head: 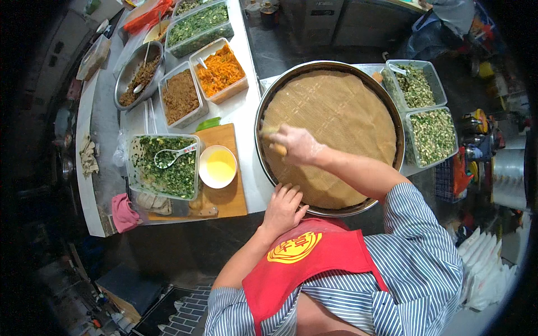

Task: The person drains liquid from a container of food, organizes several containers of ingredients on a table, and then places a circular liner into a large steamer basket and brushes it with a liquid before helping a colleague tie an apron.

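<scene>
A large round steamer tray (pixel 261 110) with a metal rim sits in front of me, lined with a tan woven steamer cloth (pixel 336 113). My right hand (pixel 296 144), dusted with white, grips a wooden-handled tool (pixel 279 149), probably a brush, over the cloth's left part. Its yellowish head blurs near the tray's left wall. My left hand (pixel 285 208) rests on the near-left rim, fingers bent over it and holding nothing loose. To the left, a white bowl of yellow liquid (pixel 218 166) stands on a wooden cutting board (pixel 235 201).
Left of the tray, a plastic tub of chopped greens (pixel 164 168), shredded carrot (pixel 220 73), brown filling (pixel 180 98) and a steel bowl (pixel 122 90) crowd the white table. A knife handle (pixel 209 212) lies at the board's edge. Two tubs (pixel 433 136) flank the tray's right; another person (pixel 449 25) stands beyond.
</scene>
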### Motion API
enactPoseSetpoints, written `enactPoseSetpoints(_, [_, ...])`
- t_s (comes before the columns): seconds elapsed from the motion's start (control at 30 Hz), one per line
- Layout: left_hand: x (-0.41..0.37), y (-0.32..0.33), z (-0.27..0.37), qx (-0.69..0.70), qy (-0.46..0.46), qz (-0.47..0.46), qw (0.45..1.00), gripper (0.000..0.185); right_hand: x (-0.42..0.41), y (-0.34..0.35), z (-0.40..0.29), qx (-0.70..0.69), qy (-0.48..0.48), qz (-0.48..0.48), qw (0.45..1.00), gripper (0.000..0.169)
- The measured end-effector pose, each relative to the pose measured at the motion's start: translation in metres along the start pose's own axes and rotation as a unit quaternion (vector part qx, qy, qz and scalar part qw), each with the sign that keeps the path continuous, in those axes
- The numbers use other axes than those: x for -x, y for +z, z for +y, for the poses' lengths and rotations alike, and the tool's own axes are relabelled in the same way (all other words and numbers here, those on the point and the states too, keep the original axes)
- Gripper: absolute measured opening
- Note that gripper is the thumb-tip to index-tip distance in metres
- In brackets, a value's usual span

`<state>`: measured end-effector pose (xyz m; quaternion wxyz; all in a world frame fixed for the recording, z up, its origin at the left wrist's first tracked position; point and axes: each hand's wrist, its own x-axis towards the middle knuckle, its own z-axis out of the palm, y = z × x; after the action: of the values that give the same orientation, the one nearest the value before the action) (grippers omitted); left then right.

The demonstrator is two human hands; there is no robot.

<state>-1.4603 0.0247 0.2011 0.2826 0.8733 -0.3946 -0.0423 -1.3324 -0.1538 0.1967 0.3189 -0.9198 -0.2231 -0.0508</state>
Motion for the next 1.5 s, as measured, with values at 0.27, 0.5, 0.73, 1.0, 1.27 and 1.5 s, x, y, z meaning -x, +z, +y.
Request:
enactPoseSetpoints(0.27, [-0.004, 0.002, -0.013, -0.044, 0.03, -0.057, 0.997, 0.038, 0.012, -0.116, 0.172, 0.058, 0.275, 0.207, 0.937, 0.024])
enactPoseSetpoints(0.5, [-0.003, -0.002, -0.019, -0.043, 0.052, -0.046, 0.997, 0.035, 0.097, -0.056, 0.084, 0.123, 0.035, 0.104, 0.986, 0.033])
enactPoseSetpoints(0.73, [-0.001, 0.002, -0.024, -0.05, 0.071, -0.055, 0.995, 0.035, 0.158, -0.062, 0.02, -0.049, 0.221, 0.185, 0.956, 0.014])
enactPoseSetpoints(1.0, [0.001, -0.001, -0.022, -0.066, 0.04, -0.025, 0.997, 0.044, 0.183, -0.098, 0.03, 0.19, 0.137, 0.097, 0.967, 0.034])
enactPoseSetpoints(1.27, [-0.001, -0.001, -0.016, -0.127, -0.042, -0.028, 0.991, 0.05, 0.208, -0.083, 0.024, -0.055, 0.215, 0.108, 0.969, 0.014])
enactPoseSetpoints(1.5, [-0.002, 0.003, 0.006, -0.124, -0.089, 0.037, 0.988, 0.047, 0.088, -0.15, 0.09, -0.018, 0.056, 0.111, 0.992, 0.026])
